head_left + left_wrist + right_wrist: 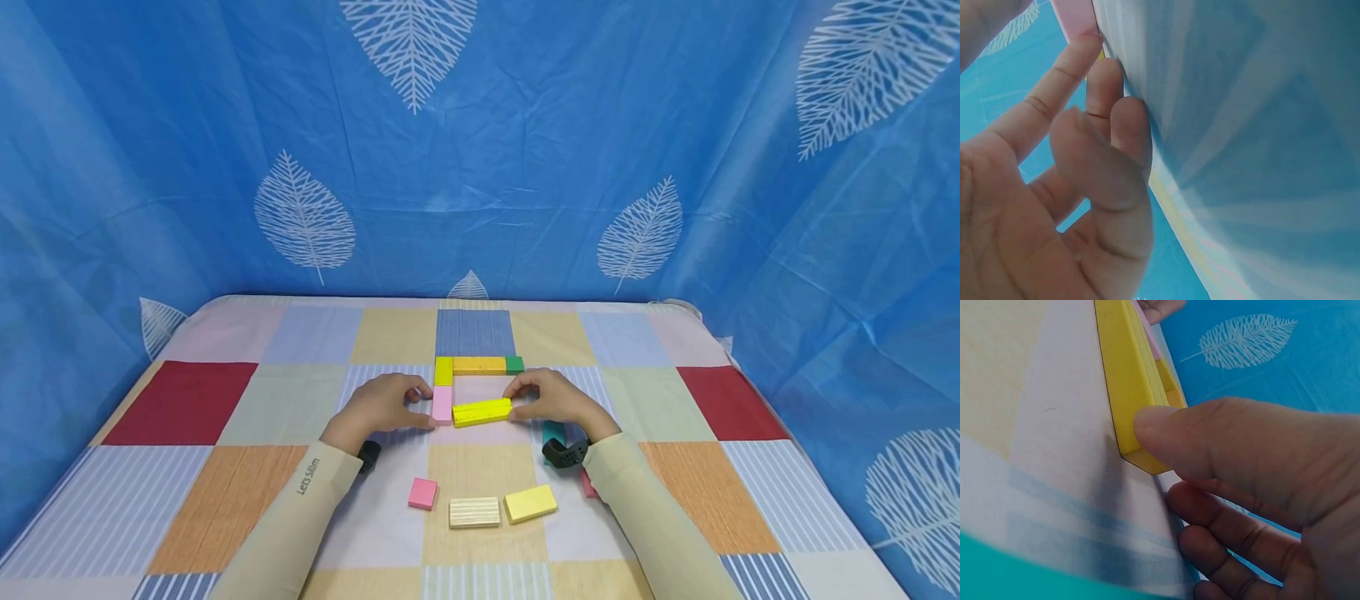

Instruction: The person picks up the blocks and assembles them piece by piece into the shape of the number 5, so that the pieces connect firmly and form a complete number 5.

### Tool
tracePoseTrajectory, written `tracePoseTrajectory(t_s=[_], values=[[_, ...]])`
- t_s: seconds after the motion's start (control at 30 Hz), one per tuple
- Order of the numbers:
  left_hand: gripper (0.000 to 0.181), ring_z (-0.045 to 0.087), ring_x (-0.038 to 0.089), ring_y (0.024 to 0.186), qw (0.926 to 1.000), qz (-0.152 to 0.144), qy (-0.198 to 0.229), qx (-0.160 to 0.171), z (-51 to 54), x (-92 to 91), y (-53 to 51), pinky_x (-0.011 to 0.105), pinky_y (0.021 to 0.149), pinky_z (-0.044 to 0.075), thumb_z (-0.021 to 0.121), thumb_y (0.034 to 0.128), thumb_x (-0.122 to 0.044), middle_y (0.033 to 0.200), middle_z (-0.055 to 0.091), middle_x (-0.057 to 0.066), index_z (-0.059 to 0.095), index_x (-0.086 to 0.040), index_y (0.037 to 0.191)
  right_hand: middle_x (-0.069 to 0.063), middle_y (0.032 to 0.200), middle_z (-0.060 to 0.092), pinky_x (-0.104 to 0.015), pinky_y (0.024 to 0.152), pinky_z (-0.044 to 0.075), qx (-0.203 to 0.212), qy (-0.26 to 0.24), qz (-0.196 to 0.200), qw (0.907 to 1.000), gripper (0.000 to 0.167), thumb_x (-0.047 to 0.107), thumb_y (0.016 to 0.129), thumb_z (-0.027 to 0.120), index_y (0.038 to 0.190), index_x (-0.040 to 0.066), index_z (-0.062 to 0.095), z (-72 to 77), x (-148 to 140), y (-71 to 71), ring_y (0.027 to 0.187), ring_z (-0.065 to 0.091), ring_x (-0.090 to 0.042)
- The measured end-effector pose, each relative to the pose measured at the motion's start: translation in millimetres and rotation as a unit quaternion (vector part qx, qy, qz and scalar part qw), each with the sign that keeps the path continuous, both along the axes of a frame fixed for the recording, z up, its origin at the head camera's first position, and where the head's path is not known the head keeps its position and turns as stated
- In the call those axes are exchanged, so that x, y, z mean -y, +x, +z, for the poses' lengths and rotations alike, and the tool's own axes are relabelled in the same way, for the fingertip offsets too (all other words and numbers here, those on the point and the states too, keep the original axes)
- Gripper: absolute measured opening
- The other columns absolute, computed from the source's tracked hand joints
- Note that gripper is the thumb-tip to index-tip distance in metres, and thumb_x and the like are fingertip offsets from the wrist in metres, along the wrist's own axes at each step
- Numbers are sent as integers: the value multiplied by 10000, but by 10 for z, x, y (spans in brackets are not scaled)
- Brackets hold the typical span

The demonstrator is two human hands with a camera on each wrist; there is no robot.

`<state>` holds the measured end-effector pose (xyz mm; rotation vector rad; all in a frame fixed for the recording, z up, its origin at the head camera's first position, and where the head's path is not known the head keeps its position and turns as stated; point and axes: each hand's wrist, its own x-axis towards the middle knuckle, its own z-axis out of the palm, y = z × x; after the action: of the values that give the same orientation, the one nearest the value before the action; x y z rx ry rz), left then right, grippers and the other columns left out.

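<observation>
My right hand (pixel 557 397) pinches the right end of a long yellow block (pixel 482 412), its thumb on the near face in the right wrist view. This block lies slightly slanted on the cloth, its left end close to a pink block (pixel 442 405). Fingertips of my left hand (pixel 381 405) touch the outer left side of the pink block. Beyond it, in line, lies a shorter yellow block (pixel 444 371). From there an orange-yellow block (pixel 480 366) runs right to a small green block (pixel 514 365). The right hand's other fingertips are partly hidden in the head view.
Nearer me lie a pink square block (pixel 422 493), a ridged wooden block (pixel 474 512) and a pale yellow block (pixel 531 504). A teal block (pixel 553 433) and a red-pink block (pixel 588 483) are partly covered by the right forearm. Blue curtains (pixel 480 167) surround the patchwork-covered table (pixel 285 408).
</observation>
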<state>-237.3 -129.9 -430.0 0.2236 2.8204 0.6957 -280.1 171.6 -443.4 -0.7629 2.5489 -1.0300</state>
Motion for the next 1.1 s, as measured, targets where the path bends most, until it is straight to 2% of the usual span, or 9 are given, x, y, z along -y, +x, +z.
tracePoseTrajectory(t_s=[0.3,0.67,1.1], values=[[485,606,222,972,10000,-56,3,-3,-7,7,-3,447,917,568,959,831,-339,1086,726,32,781,-151,1240,-22,1070,757,-396,984,531,-105,13,71,9999,235,105,907,877,1112,33,786,5,-11,12,975,603,-173],[488,608,228,973,10000,-63,-31,10,-3,6,-1,454,923,567,959,831,-339,1098,729,41,779,-153,1244,-53,1089,767,-399,975,525,-64,-58,38,10000,243,104,905,886,1117,30,794,-10,-5,-6,984,608,-192],[499,608,214,963,9999,-138,-36,-89,-30,15,-10,434,892,568,964,823,-341,1090,730,29,780,-145,1243,-26,1100,762,-411,994,517,12,-12,-55,10000,247,106,904,886,1126,46,797,25,-5,21,982,601,-171]])
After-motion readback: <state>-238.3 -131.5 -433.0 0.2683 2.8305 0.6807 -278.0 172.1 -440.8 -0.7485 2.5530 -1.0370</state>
